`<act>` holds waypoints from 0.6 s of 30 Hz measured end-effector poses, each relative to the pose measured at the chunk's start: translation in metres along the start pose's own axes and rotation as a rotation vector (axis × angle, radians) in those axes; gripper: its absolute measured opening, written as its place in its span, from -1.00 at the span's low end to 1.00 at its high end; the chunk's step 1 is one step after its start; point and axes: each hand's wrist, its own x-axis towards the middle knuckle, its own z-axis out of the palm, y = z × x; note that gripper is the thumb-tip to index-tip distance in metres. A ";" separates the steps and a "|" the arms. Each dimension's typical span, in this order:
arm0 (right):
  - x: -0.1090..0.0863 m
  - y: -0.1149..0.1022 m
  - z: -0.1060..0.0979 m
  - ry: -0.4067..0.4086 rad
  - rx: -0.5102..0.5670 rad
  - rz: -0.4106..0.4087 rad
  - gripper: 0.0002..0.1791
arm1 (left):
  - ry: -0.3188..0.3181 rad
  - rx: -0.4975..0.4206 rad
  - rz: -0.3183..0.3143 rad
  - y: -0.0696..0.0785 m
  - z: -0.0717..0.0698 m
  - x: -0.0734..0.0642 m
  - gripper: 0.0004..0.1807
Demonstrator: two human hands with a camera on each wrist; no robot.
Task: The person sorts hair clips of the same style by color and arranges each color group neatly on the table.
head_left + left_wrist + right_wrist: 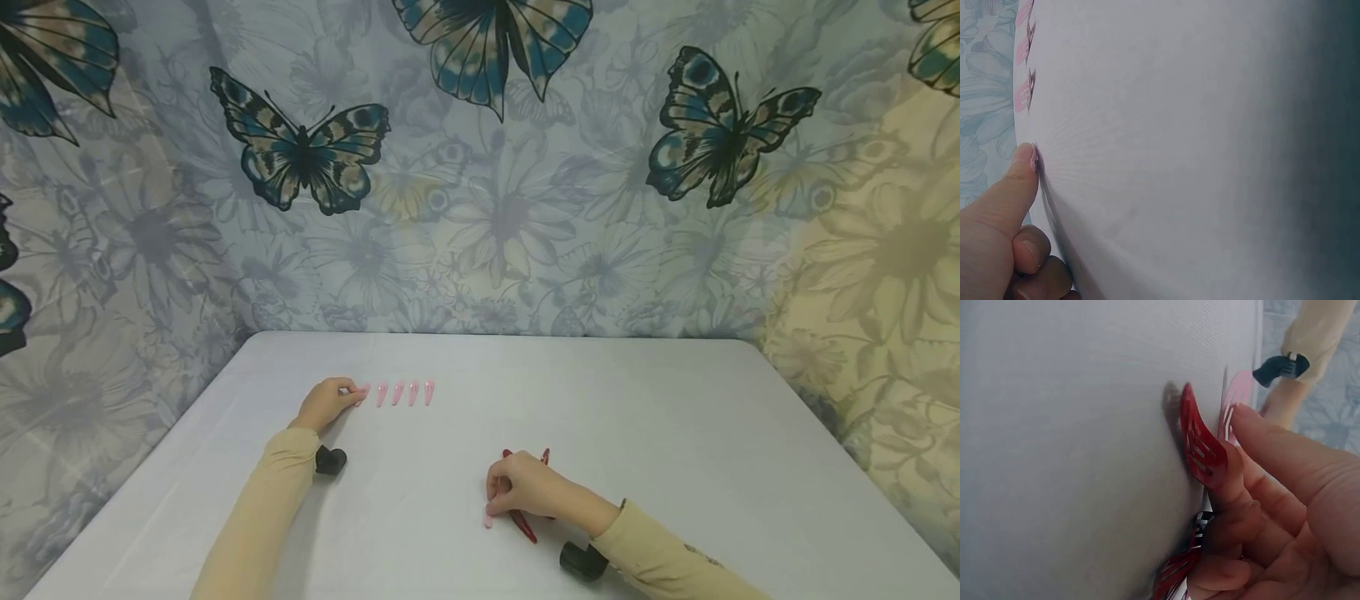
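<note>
Several pink snap hair clips (397, 393) lie side by side in a row at the back left of the table. My left hand (324, 403) pinches the pink hair clip (363, 392) at the row's left end, its thumb tip (1025, 152) right on the clip in the left wrist view. Between thumb and index finger, my right hand (525, 485) holds another pink hair clip (1239, 386) close over the table. Red snap hair clips lie around and under this hand: one red clip (1200, 447) beside the index finger, another red clip (1174, 574) lower down, partly hidden by the fingers.
The white table (645, 417) reaches back to a wall covering (480, 275) printed with butterflies and flowers. Dark wrist cameras show under each forearm, the left camera (332, 461) and the right camera (582, 562) both low over the tabletop.
</note>
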 end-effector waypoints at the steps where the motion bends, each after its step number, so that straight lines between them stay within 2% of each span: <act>1: 0.000 0.001 0.000 -0.006 -0.005 -0.004 -0.81 | 0.001 -0.001 0.001 0.000 0.000 0.000 -0.80; 6: 0.001 0.003 -0.001 -0.062 -0.046 -0.060 -0.83 | -0.003 0.001 -0.003 0.000 0.000 0.001 -0.79; 10: 0.004 0.002 -0.002 -0.086 -0.039 -0.083 -0.84 | -0.003 0.001 -0.001 -0.002 0.000 0.002 -0.79; 18: 0.006 0.006 -0.003 -0.046 0.035 -0.061 -0.75 | -0.007 0.003 0.009 -0.003 0.001 0.001 -0.78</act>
